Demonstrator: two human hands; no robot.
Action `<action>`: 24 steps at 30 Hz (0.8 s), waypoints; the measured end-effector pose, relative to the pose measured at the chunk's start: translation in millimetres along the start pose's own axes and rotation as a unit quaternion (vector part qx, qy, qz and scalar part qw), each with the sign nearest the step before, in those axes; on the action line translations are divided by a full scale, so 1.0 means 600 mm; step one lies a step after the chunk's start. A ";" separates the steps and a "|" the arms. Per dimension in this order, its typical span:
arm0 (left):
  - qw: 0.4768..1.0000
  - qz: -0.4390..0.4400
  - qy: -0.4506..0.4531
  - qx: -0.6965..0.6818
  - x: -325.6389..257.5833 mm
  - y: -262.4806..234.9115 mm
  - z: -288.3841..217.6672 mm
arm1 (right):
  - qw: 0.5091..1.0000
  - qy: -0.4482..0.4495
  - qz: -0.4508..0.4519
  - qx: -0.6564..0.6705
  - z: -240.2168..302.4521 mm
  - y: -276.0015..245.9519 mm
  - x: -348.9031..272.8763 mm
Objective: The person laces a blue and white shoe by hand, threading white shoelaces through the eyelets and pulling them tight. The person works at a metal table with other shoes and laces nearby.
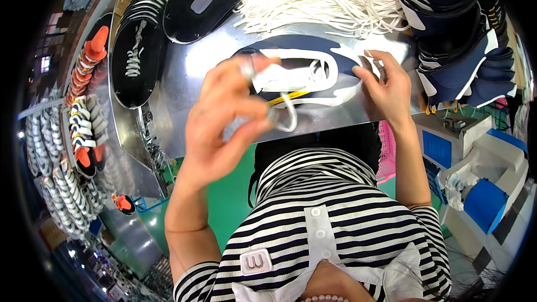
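A navy and white shoe upper (321, 98) lies on its side on the metal table (190, 70) in front of me. Its white-edged opening faces up, and a yellow strip shows along the near side. A white shoelace (292, 117) loops from the upper to my left hand (215, 126), which is raised over the left end and blurred by motion. Its thumb and finger appear closed on the lace. At the right end, my right hand (389, 89) has thumb and fingers apart, the thumb by the white edge of the upper.
Loose white laces (330, 0) lie heaped at the back. Stacked navy uppers (467, 67) stand at the right. Black containers, one holding a laced piece (134, 59), occupy the left. A grey and blue machine (475, 168) and a pink basket (387, 151) are beyond the near edge.
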State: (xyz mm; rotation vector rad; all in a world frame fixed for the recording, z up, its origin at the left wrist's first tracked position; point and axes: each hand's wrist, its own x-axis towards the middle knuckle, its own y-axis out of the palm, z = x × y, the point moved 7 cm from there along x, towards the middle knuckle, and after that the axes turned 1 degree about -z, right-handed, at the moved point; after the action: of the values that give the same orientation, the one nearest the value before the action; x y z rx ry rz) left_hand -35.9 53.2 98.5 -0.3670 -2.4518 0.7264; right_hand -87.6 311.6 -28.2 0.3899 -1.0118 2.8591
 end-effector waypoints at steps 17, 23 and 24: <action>0.977 -0.118 -0.178 -0.007 -0.006 0.062 0.129 | 0.986 0.077 0.119 0.084 0.043 0.089 0.037; 0.984 -0.128 -0.127 0.018 0.012 0.068 0.112 | 0.997 -0.041 0.053 -0.035 0.096 0.076 0.023; 0.983 -0.127 -0.130 0.019 0.010 0.071 0.115 | 0.995 -0.062 0.043 -0.068 0.100 0.087 0.018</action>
State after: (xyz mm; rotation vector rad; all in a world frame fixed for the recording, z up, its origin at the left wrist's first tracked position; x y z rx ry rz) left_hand -76.4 61.6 28.5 0.0611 -2.6571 0.7474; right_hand -93.9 233.5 -12.2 0.5292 -1.2662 2.8479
